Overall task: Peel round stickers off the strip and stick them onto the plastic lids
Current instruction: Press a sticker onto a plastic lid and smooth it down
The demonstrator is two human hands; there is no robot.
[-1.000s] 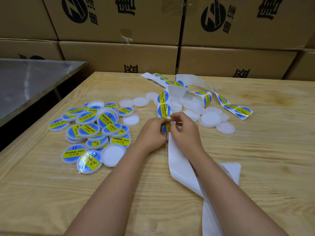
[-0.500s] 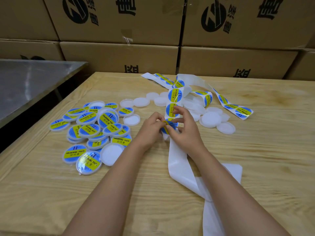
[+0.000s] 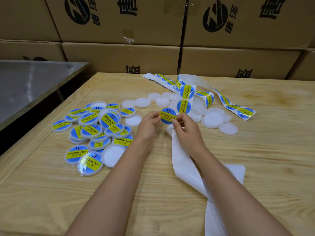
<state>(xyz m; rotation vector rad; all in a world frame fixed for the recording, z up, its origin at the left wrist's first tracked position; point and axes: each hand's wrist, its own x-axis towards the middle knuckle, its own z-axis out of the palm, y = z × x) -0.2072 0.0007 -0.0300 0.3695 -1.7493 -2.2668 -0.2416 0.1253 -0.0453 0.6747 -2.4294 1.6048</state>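
A round blue and yellow sticker [image 3: 167, 116] reading SOLDERING PASTE is held face up between my hands. My left hand [image 3: 149, 124] pinches its left edge. My right hand [image 3: 186, 128] pinches the sticker strip [image 3: 184, 106] right at the sticker's lower right edge. The strip rises behind it with two more stickers, then loops away at the back. Its empty white backing [image 3: 185, 166] trails down toward me under my right forearm. Blank white plastic lids [image 3: 212, 119] lie to the right of my hands and others [image 3: 143, 103] just behind them.
A pile of lids with stickers on them [image 3: 95, 128] covers the wooden table [image 3: 255, 150] to the left of my hands, with an unlabelled lid [image 3: 111, 155] at its near edge. Cardboard boxes [image 3: 119, 57] line the back. A metal table [image 3: 30, 82] stands at left.
The sticker has turned from folded between my fingers to flat and face up, now mostly free of the strip. Both hands have moved slightly apart, and the strip stands taller behind them.
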